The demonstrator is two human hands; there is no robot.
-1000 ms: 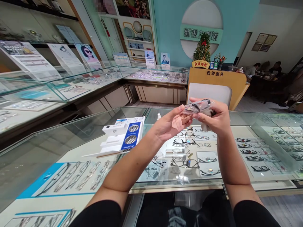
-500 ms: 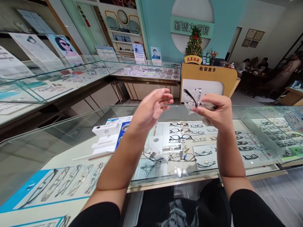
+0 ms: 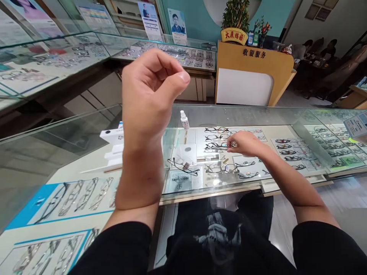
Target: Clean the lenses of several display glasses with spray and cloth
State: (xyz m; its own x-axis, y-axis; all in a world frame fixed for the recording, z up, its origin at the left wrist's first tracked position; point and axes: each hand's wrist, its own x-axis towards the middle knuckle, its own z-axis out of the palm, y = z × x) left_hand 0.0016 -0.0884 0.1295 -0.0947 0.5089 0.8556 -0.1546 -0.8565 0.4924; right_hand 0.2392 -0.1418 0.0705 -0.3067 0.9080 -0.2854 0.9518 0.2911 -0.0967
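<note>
My left hand [image 3: 150, 91] is raised over the glass counter, close to the camera. Its fingers curl in and the thumb meets the index finger; I cannot make out anything between them. Low over the counter top, my right hand [image 3: 245, 143] has its fingertips closed on what looks like a pair of eyeglasses [image 3: 219, 148]. They blend with the rows of frames under the glass, so their outline is unclear. A small white spray bottle [image 3: 185, 120] stands on the counter between the hands, towards the far side.
The glass display counter [image 3: 206, 193] spans the view, with several eyeglass frames [image 3: 182, 167] inside. White boxes [image 3: 114, 145] are at the left. Farther back are another display case [image 3: 200, 70] and a yellow cashier desk [image 3: 282, 82]. People sit at the far right.
My right hand has come down to the counter from where it held up the eyeglasses and a cloth. My left hand has moved up and left, its fingers now curled. The spray bottle has come into view.
</note>
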